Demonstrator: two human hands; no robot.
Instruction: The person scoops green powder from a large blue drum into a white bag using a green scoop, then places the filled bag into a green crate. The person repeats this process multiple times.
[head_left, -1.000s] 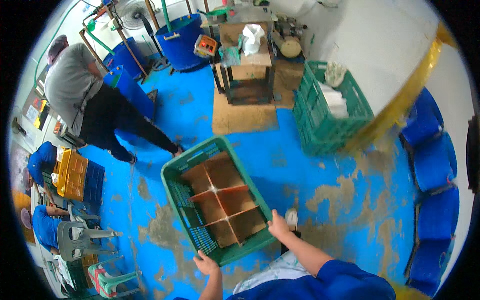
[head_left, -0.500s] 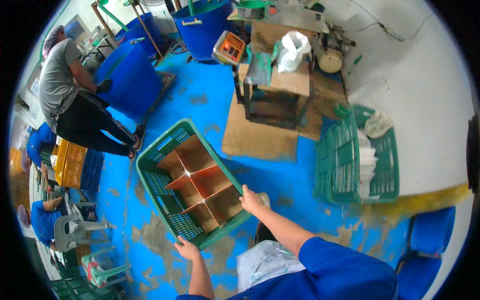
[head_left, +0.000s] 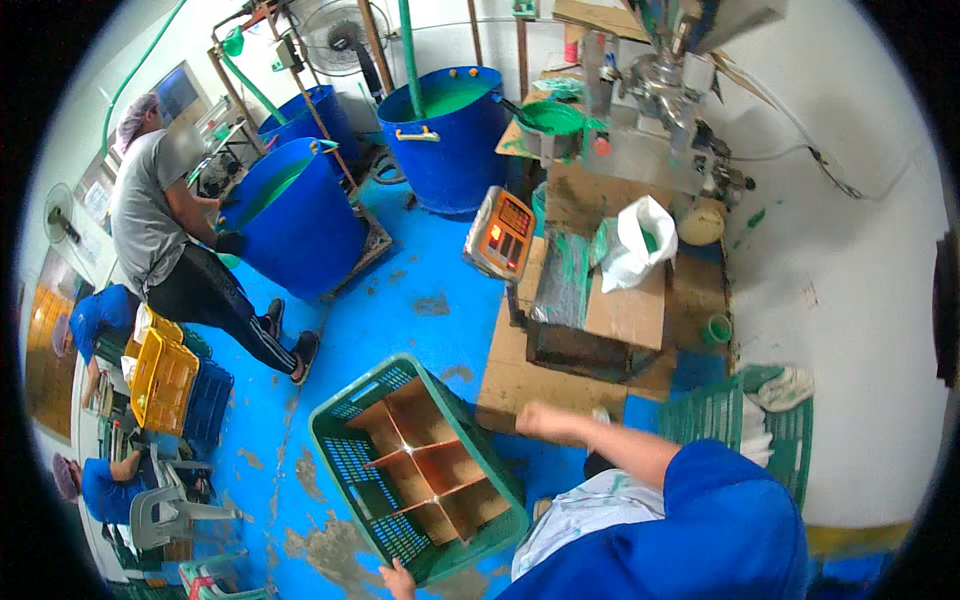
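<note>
A green plastic crate (head_left: 420, 470) with brown cardboard dividers (head_left: 437, 492) forming compartments is tilted in front of me. My left hand (head_left: 398, 578) is closed on its near rim, mostly cut off by the lower edge. Apart from the crate, my right hand (head_left: 552, 422) hovers over its right side, fingers curled in a loose fist, nothing visible in it. Beyond it stands a low table with a white bag (head_left: 640, 245) of green material, and beside that a scale (head_left: 498, 235) with an orange panel.
Stacked green crates (head_left: 690, 415) with white items stand at the right by the wall. Large blue tubs (head_left: 450, 150) of green liquid fill the back. A person (head_left: 150, 210) in grey leans over one tub. Yellow crates (head_left: 165, 380), a grey chair (head_left: 160, 515) and seated people are at left.
My right hand has let go of the crate's right rim and moved off it. The view has swung up, so more tubs and the filling machine show. My left hand stays on the crate.
</note>
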